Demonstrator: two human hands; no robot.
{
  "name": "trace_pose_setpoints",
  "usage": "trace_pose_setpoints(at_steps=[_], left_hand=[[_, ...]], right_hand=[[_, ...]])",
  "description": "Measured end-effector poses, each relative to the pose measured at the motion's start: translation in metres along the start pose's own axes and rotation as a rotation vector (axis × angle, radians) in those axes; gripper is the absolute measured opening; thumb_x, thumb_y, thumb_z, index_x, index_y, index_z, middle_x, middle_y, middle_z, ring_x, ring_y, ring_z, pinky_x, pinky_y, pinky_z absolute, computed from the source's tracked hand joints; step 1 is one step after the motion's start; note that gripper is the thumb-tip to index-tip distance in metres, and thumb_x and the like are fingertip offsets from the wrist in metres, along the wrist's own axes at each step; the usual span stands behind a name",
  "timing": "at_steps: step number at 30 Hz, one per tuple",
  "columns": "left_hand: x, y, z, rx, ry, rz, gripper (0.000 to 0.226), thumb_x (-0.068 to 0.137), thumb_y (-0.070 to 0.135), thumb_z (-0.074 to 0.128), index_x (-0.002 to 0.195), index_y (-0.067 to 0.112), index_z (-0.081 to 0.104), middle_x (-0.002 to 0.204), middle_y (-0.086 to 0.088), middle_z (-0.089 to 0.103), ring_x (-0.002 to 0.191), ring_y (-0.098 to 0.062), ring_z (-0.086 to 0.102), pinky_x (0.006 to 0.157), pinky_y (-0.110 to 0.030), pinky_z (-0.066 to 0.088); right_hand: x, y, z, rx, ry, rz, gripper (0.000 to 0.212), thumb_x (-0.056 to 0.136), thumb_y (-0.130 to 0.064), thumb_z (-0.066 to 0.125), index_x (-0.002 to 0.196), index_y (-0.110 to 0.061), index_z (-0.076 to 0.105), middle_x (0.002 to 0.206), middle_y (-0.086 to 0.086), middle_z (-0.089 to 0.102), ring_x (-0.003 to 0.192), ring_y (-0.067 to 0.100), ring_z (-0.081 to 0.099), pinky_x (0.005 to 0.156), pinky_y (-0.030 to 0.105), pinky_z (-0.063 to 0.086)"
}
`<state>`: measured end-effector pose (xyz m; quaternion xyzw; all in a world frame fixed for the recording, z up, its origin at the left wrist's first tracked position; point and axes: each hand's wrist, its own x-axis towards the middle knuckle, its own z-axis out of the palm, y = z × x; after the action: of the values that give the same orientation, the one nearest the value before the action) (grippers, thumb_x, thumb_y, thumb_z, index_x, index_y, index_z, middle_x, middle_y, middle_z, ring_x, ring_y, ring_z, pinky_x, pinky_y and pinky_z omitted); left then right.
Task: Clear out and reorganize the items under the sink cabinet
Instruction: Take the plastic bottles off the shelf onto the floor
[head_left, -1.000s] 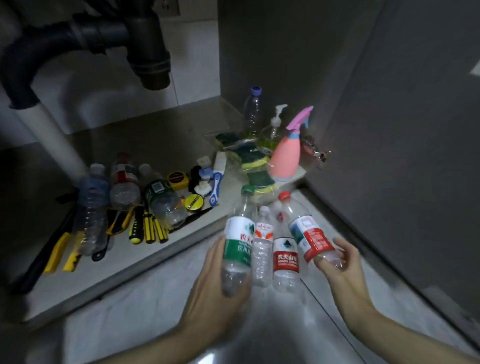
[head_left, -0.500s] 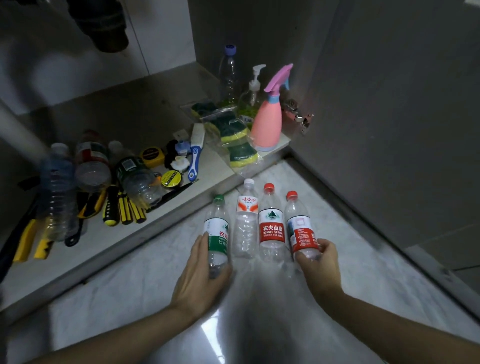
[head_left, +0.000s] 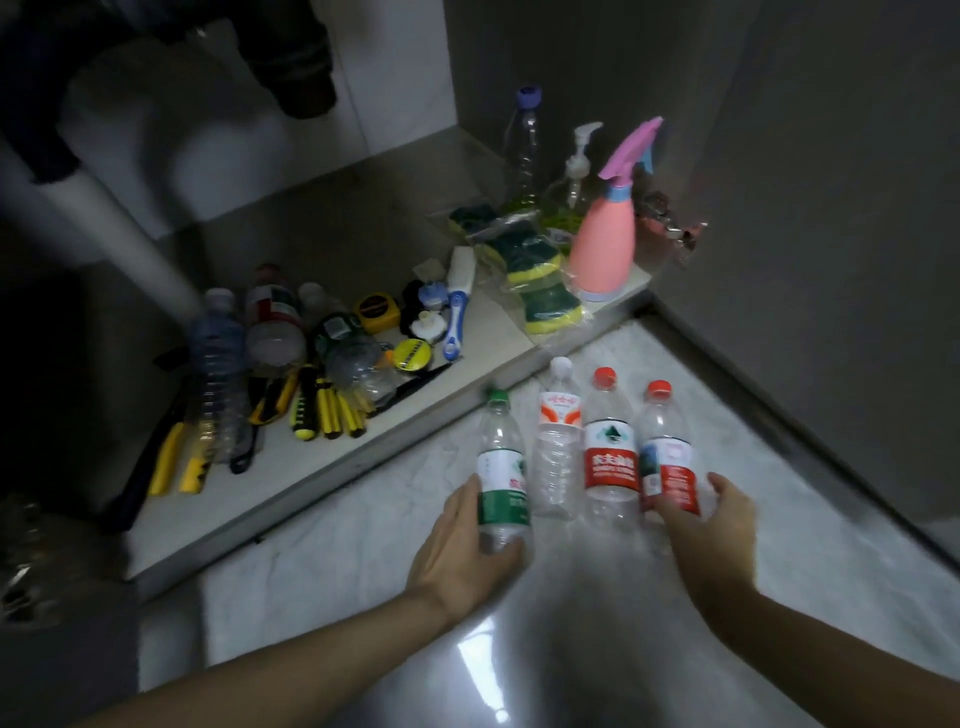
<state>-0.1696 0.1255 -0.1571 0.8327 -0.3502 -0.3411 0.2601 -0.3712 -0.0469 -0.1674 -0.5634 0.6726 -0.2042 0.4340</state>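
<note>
Four empty plastic bottles stand upright in a row on the marble floor (head_left: 363, 551), just in front of the cabinet's edge. My left hand (head_left: 462, 551) wraps the base of the green-label bottle (head_left: 501, 467) at the row's left end. Beside it stand a white-capped orange-label bottle (head_left: 557, 447) and a red-label bottle (head_left: 610, 457). My right hand (head_left: 711, 525) holds the lower part of the rightmost red-and-blue-label bottle (head_left: 667, 457), thumb raised.
On the cabinet floor (head_left: 322, 249) lie crushed bottles (head_left: 215, 364), yellow-handled tools (head_left: 322, 410), a tape measure (head_left: 375, 312) and a blue brush (head_left: 457, 317). Bagged sponges (head_left: 540, 291), a pink spray bottle (head_left: 602, 249), a pump dispenser (head_left: 574, 176) and a clear bottle (head_left: 522, 150) fill the right corner. A black drain trap (head_left: 291, 57) hangs above.
A second ago both hands held the four bottles tilted together above the floor. They came down and the bottles now stand upright on the marble, hands still on the outer two.
</note>
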Motion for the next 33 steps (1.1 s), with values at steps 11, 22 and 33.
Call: trace_pose_setpoints(at_steps=[11,22,33], left_hand=[[0.020,-0.002,-0.171,-0.101,0.903,0.246,0.021,0.091,0.021,0.057,0.108,0.028,0.068,0.103,0.011,0.069,0.097,-0.009,0.065,0.084,-0.032,0.053],[0.079,-0.026,-0.252,0.651,0.713,-0.063,0.057,0.090,0.058,0.050,0.138,0.028,0.049,0.142,-0.009,0.044,0.131,-0.031,0.041,0.094,-0.041,0.045],[0.070,-0.011,-0.237,0.380,0.741,-0.037,0.027,0.083,0.039,0.059,0.106,0.026,0.064,0.097,-0.005,0.067,0.088,-0.031,0.065,0.063,-0.028,0.038]], right_hand=[[-0.033,-0.145,0.096,0.064,-0.480,-0.618,0.037,0.090,-0.020,0.070,0.123,-0.030,0.058,0.115,-0.010,0.063,0.106,0.011,0.061,0.092,0.039,0.052],[-0.096,-0.235,0.219,-0.534,-0.484,-0.963,0.101,0.082,-0.058,0.070,0.157,-0.015,0.019,0.152,0.011,0.036,0.137,0.031,0.038,0.103,0.041,0.041],[-0.093,-0.209,0.157,0.040,-0.554,-0.619,0.075,0.090,-0.044,0.069,0.153,-0.022,0.035,0.144,-0.002,0.051,0.130,0.018,0.050,0.108,0.041,0.043]])
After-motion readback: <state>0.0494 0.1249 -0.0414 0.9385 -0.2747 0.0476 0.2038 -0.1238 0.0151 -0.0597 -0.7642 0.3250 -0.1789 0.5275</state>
